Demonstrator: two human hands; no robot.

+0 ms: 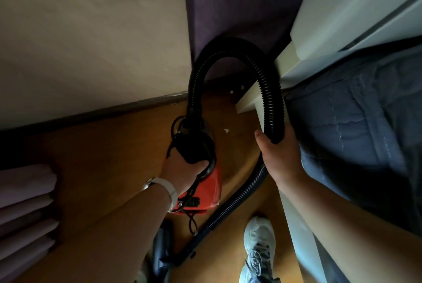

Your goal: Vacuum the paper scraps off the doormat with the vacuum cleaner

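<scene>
A small red vacuum cleaner (209, 188) with a black top hangs above the wooden floor. My left hand (182, 168) grips its black carrying handle together with loops of black power cord. A black ribbed hose (262, 72) arches up from the vacuum's top and comes down on the right. My right hand (277, 159) is wrapped around that hose, which runs on toward a dark nozzle (161, 253) by the floor. A few white paper scraps (226, 130) lie on the floor beyond the vacuum. No doormat is in view.
A bed with a blue quilt (356, 127) and white frame (249, 102) fills the right side. A dark purple curtain (228, 8) hangs ahead, beside a cream wall (91, 31). Pale folded fabric (25, 205) lies at the left. My white sneaker (259, 248) stands on the floor below.
</scene>
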